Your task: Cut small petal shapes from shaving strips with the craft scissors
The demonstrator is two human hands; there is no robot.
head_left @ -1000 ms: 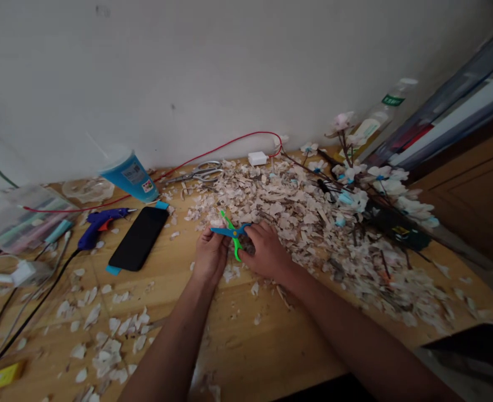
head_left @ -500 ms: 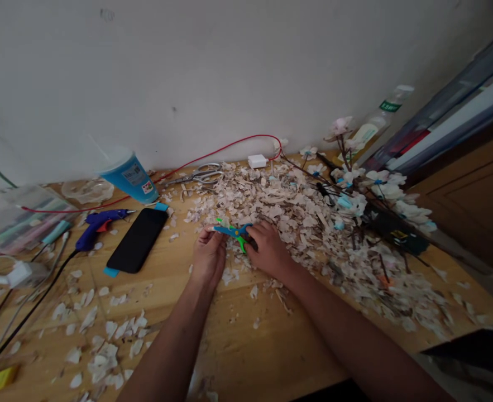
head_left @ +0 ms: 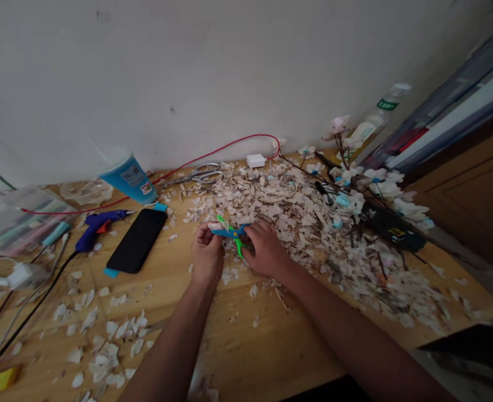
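Observation:
In the middle of the head view, my right hand (head_left: 268,248) is closed on the handles of small scissors (head_left: 235,233) with one blue half and one green half. Their blades are spread apart and point left. My left hand (head_left: 206,254) pinches a pale petal (head_left: 223,225), which reaches in between the blades. My left fingertips touch or nearly touch the blue blade. Right behind both hands spreads a heap of dry whitish petals (head_left: 271,195).
Left lie a black phone (head_left: 137,240), a blue glue gun (head_left: 99,226), cables and a clear plastic box (head_left: 24,220). A blue cup (head_left: 131,178), metal scissors (head_left: 198,175) and a white adapter (head_left: 255,161) are near the wall. Flowering branches (head_left: 355,190) and a bottle (head_left: 369,131) occupy the right.
The scissor blades have spread wider, the green half swinging away from the blue one. Both hands stay at nearly the same place, and the view has shifted slightly.

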